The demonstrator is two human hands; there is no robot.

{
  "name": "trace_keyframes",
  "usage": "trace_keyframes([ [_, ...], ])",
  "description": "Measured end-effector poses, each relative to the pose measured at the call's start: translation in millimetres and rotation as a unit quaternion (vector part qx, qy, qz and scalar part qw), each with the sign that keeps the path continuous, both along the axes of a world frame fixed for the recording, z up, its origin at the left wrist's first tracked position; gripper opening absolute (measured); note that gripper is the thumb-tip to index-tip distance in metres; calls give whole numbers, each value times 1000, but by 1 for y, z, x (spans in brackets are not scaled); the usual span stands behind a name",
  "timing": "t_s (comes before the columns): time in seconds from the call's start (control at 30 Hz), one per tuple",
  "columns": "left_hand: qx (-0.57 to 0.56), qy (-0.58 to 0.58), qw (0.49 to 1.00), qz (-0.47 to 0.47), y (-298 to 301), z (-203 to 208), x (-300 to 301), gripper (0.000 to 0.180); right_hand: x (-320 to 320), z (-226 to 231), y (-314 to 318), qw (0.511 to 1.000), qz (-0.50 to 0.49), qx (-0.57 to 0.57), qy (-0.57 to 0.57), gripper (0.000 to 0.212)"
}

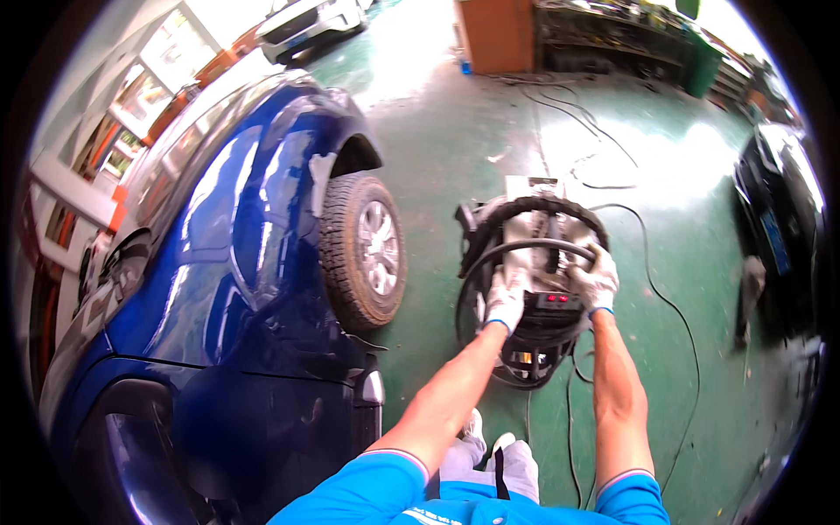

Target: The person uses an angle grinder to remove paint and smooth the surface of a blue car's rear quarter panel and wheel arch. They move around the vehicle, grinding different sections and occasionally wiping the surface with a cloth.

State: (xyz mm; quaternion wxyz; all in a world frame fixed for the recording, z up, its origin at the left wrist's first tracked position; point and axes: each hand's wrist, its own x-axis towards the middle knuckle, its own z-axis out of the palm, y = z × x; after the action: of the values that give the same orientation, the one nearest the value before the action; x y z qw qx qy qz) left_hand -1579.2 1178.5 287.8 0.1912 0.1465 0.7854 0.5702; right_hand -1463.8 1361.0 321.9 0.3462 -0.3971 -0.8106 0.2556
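In front of me on the floor stands a dark wheeled machine with a small red lit display on its top. A thick black hose loops over it, and a second ribbed black hose curves along its far side. My left hand, in a white glove, is at the machine's left, just below the hose. Its fingers point away from me and curl in; what they grip is hidden. My right hand, gloved too, closes on the hose at the machine's right side.
To the left stands a blue car with its front wheel turned outward. Black cables trail over the green floor. At far right is a dark car part; shelves and an orange cabinet stand at the back. Farther off is a white car.
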Motion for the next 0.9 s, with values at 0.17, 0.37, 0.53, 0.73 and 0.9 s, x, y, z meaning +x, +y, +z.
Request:
trace_keyframes([
  [0.17, 36, -16, 999, -5, 55, 27, -82, 85, -69, 26, 45, 999, -19, -15, 41, 69],
  [0.37, 3, 38, 999, -11, 90, 26, -170, 82, -140, 17, 59, 997, -77, -1, 25, 69],
  [0.53, 8, 77, 997, 0, 133, 44, -230, 75, -195, 39, 67, 991, -123, -30, 39, 68],
  [0.73, -62, 53, 995, -55, 111, 51, -273, 72, -211, 49, 34, 989, -143, 8, 36, 66],
  [0.9, -99, 65, 987, -106, 132, 56, -313, 69, -246, 45, 56, 984, -176, -16, 15, 68],
])
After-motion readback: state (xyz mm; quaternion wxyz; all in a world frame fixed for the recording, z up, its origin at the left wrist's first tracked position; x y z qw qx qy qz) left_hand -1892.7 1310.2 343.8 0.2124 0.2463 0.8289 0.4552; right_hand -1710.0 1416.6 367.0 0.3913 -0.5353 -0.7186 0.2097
